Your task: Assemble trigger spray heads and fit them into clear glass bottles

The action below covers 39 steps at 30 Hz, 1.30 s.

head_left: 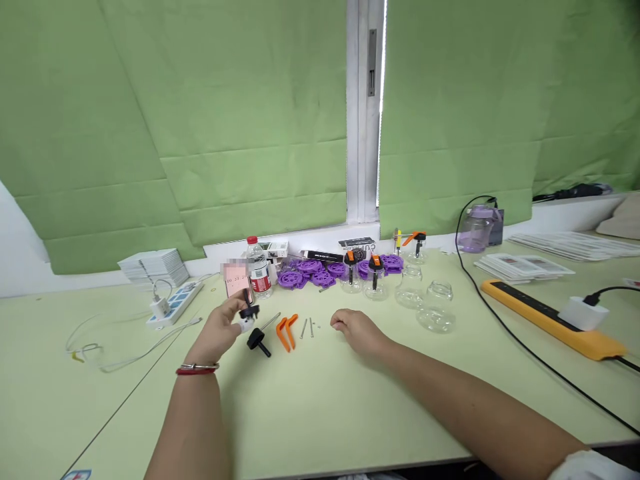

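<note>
Reaching up from the near left, the left hand (pixel 220 331) bends its fingers and thumb around a black part (pixel 249 311), holding it above the table (pixel 280 413) near the pink-screened phone (pixel 237 280). The right arm slants in from the near right, its hand (pixel 361 331) resting with fingers curled closed, though whether they pinch anything small I cannot tell. Between the hands lie another black part (pixel 257 339), two orange handles (pixel 286 333) and thin metal rods (pixel 311 327), with glass jars (pixel 436 315) farther right.
</note>
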Available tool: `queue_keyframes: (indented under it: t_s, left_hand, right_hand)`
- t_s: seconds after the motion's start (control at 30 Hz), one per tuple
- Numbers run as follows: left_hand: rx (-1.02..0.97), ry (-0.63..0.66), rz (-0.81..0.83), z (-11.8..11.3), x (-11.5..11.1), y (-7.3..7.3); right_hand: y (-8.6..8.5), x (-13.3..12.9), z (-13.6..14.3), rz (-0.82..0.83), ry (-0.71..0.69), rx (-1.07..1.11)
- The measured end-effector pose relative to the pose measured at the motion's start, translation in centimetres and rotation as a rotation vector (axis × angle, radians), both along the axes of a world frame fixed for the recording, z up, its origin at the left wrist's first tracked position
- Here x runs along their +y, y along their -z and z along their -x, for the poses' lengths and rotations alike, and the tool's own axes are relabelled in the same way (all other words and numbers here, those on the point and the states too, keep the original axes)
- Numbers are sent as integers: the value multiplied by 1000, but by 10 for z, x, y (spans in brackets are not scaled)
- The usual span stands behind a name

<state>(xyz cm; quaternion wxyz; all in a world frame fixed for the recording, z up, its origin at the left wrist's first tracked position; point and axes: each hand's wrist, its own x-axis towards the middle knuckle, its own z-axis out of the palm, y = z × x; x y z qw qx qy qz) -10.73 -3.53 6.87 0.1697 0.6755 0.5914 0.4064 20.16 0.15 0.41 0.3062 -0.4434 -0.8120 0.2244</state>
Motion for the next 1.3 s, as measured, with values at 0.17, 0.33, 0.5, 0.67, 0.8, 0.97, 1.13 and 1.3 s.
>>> queue_keyframes:
  t_s: [0.17, 0.33, 0.5, 0.67, 0.8, 0.97, 1.13, 1.3]
  left_hand:
    - [-596, 532, 259, -52, -9, -4]
    - [-588, 664, 693, -89, -11, 13]
    - [-515, 467, 996, -102, -5, 35]
    - [-490, 333, 1144, -97, 8, 49]
    - [-530, 256, 1153, -96, 11, 54]
    - [-643, 273, 1052, -95, 12, 59]
    - [-679, 349, 1022, -93, 14, 63]
    - [-699, 382, 979, -96, 12, 63]
  right_hand:
    - [-1, -11, -14, 309, -51, 366]
    - [-2, -12, -22, 507, -82, 703]
    - [8, -6, -27, 567, -38, 775]
    - [20, -4, -26, 649, -36, 750]
    - [27, -3, -21, 630, 27, 766]
    - [28, -5, -19, 629, 75, 680]
    - [28, -8, -19, 671, 19, 694]
    - [27, -9, -20, 701, -9, 772]
